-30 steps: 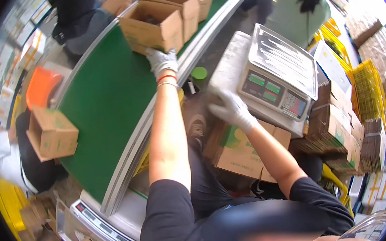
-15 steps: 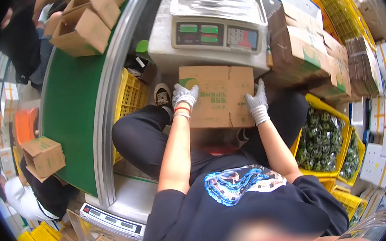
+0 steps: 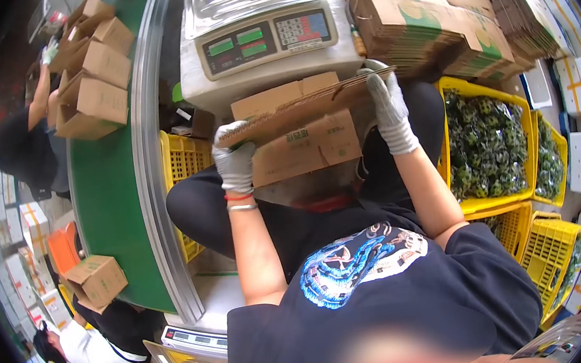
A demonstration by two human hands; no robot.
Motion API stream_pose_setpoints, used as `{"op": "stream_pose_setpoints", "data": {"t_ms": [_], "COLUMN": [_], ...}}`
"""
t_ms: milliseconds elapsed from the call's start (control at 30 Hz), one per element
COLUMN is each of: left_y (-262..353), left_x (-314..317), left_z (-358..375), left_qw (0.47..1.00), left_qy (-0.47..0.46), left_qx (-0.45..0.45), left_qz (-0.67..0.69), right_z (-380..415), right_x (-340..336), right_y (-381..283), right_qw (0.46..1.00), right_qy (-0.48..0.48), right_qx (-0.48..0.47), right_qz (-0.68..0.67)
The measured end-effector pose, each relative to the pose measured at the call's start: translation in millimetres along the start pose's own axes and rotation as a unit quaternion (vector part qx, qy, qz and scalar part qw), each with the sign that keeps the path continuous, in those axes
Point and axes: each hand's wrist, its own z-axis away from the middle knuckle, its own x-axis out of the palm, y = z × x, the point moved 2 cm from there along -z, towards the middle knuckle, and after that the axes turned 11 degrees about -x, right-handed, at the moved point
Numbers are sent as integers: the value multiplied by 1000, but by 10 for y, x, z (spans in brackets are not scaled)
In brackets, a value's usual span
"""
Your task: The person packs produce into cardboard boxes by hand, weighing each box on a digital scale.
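Note:
A flat folded cardboard box (image 3: 301,112) is tilted nearly edge-on in front of me. My left hand (image 3: 235,160), in a pale grey glove, is closed on its left end. The right end sits in the grip of my gloved right hand (image 3: 387,98), fingers up along the edge. Below and behind it lies another flat cardboard box (image 3: 312,150) with green print, between my knees. Just beyond both stands a digital scale (image 3: 266,40) with a bare metal pan and lit green displays.
Bundled flat cartons (image 3: 422,25) are stacked at the right. Yellow crates (image 3: 499,202) hold bagged green produce. Along the left runs a green conveyor belt (image 3: 106,192) behind a metal rail, bearing opened boxes (image 3: 91,106). Two people are beside the belt.
The flat box has been lifted and tipped from lying face-up to nearly edge-on, exposing another one underneath. My view has shifted, and more open boxes show on the belt.

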Motion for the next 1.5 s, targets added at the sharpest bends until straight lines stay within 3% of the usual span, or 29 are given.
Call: {"op": "stream_pose_setpoints", "data": {"t_ms": [67,133,200,233,333,367,433,467,500,533,567,600,667,733,767,800,833,867,900,933,967,1067,1133,1167,1200,1300,1400,1433,1500], "left_y": [-120,-73,219,169,359,392,460,473,423,456,514,571,614,637,693,730,713,659,541,416,335,304,303,199,144,186,251,252,323], "left_x": [84,201,341,275,349,398,556,644,714,697,635,575,487,409,414,442,482,500,505,490,483,455,509,495,476,518,495,551,616], "left_z": [-78,52,182,206,396,457,568,606,612,595,575,560,506,510,514,539,550,573,604,627,606,519,512,503,477,520,594,620,568], "left_qw": [955,996,988,997,987,995,998,995,974,957,930,895,916,929,931,932,947,959,969,978,978,989,988,986,988,990,948,972,982], "left_qy": [32,2,-18,-35,-64,-62,-19,4,117,92,65,37,-40,-101,-98,-94,-74,-60,-38,-17,4,59,144,143,140,139,194,199,151], "left_qx": [151,67,11,31,37,14,66,92,167,206,241,273,225,165,179,201,204,202,184,160,173,127,54,30,19,-28,64,44,75], "left_qz": [-252,-51,151,67,143,82,-4,-47,-99,-185,-269,-351,-330,-315,-303,-286,-237,-188,-159,-135,-115,-44,18,77,65,14,-244,-115,-89], "right_z": [-157,-264,-322,-339,-385,-394,-390,-325,-259,-215,-207,-185,-141,-109,-119,-102,-149,-69,-31,-4,-9,18,94,83,75,-36,141,238,375], "right_x": [-80,-83,-113,-142,-208,-174,-19,65,150,241,301,324,336,210,72,-20,-71,5,62,127,173,300,415,445,474,539,433,389,233], "right_y": [233,204,4,-99,-172,-205,-283,-258,-235,-174,-121,-128,-157,-281,-366,-622,-731,-830,-845,-787,-725,-788,-883,-884,-883,-851,-774,-787,-656], "right_qw": [1000,998,992,987,967,960,928,926,921,922,910,915,920,958,963,953,901,895,830,863,867,812,818,803,785,769,773,729,747], "right_qy": [12,38,-40,-88,-222,-258,-359,-362,-366,-365,-334,-303,-239,-130,-137,-203,-331,-400,-468,-440,-429,-359,-286,-262,-236,-288,-370,-414,-384], "right_qx": [21,54,109,123,108,90,100,106,113,40,8,-8,-39,-53,-58,-79,-201,-102,-89,-29,-52,-149,-232,-285,-334,-304,-276,-276,-300], "right_qz": [11,-5,-51,-47,-54,-58,-12,33,77,125,247,267,307,250,226,211,198,166,290,247,247,434,441,453,464,483,436,470,453]}}
